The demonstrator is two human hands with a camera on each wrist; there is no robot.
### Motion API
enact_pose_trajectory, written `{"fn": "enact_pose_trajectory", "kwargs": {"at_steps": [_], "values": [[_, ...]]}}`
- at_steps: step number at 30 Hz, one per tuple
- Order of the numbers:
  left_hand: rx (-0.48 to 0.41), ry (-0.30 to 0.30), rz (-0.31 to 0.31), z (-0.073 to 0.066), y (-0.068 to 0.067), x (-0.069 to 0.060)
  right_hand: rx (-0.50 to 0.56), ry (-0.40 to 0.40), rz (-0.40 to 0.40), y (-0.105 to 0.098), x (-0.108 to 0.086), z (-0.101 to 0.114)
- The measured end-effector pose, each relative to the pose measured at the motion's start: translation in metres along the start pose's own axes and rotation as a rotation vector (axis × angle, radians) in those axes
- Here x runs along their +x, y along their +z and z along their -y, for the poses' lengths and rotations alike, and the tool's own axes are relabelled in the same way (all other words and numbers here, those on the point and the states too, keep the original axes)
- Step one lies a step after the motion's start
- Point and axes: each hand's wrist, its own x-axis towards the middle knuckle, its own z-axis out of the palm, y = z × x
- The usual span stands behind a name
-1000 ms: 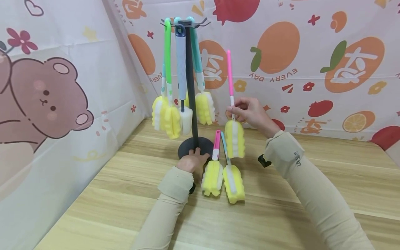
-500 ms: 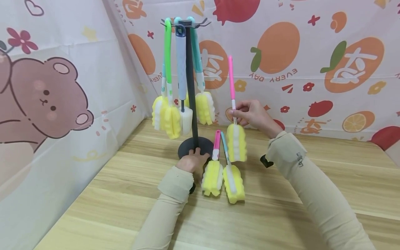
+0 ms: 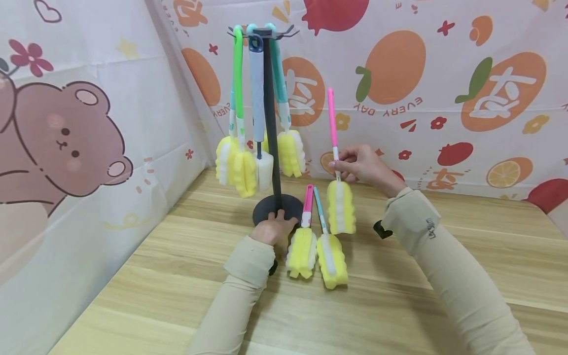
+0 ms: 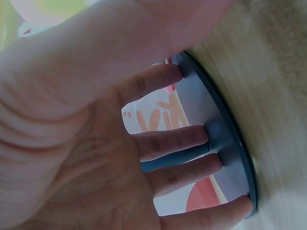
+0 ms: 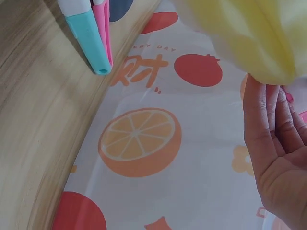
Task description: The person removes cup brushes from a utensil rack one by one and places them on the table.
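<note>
My right hand (image 3: 363, 166) pinches a pink-handled sponge brush (image 3: 341, 207) at the neck, just above its yellow-and-white head. The brush hangs above the table, handle up and tilted slightly left. My left hand (image 3: 271, 230) rests its fingertips on the round dark base (image 3: 262, 209) of a rack. In the left wrist view, those fingers (image 4: 175, 142) are spread and fairly straight against the base. Two more sponge brushes lie between the hands, one with a pink handle (image 3: 308, 199) and one with a blue handle (image 3: 318, 204). The held sponge partly hides the right fingers in the right wrist view.
On the rack's hooks (image 3: 288, 32) hang several brushes, including a green-handled one (image 3: 238, 81) and a light blue one with a white head (image 3: 265, 170). Printed cloth (image 3: 390, 128) stands behind and left of the wooden table (image 3: 479, 227).
My right hand has moved a little to the right and down, carrying the pink-handled sponge brush. The left hand stays on the rack's base.
</note>
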Motion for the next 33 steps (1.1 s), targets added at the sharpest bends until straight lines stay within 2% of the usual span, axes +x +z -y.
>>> {"fn": "enact_pose_trajectory", "kwargs": {"at_steps": [13, 27, 33], "values": [[-0.012, -0.002, 0.001, 0.0, 0.001, -0.001, -0.036, 0.085, 0.051, -0.004, -0.001, -0.009], [-0.006, 0.003, -0.002, -0.001, 0.0, 0.0, -0.099, 0.1, 0.058, -0.004, -0.004, -0.02], [0.0, 0.001, 0.0, -0.001, 0.0, 0.001, -0.101, 0.094, 0.092, -0.005, -0.007, -0.025]]}}
